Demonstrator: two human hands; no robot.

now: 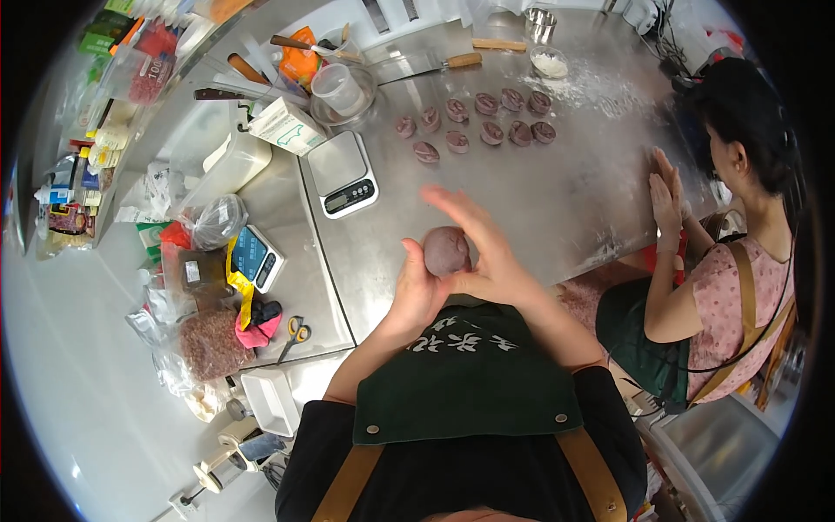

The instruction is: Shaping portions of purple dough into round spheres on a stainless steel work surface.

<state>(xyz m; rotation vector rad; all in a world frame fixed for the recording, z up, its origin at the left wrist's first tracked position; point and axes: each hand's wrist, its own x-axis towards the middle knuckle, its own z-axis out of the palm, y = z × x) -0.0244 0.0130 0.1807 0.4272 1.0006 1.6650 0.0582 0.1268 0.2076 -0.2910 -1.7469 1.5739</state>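
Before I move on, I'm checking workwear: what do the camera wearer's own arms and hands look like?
The left hand and right hand wear no gloves, and no watch shows. The forearms are uncovered below short black sleeves.

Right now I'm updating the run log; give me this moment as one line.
left hand + right hand: purple dough ball between them | steel worktable: purple dough pieces, digital kitchen scale | co-worker's hands: palms together
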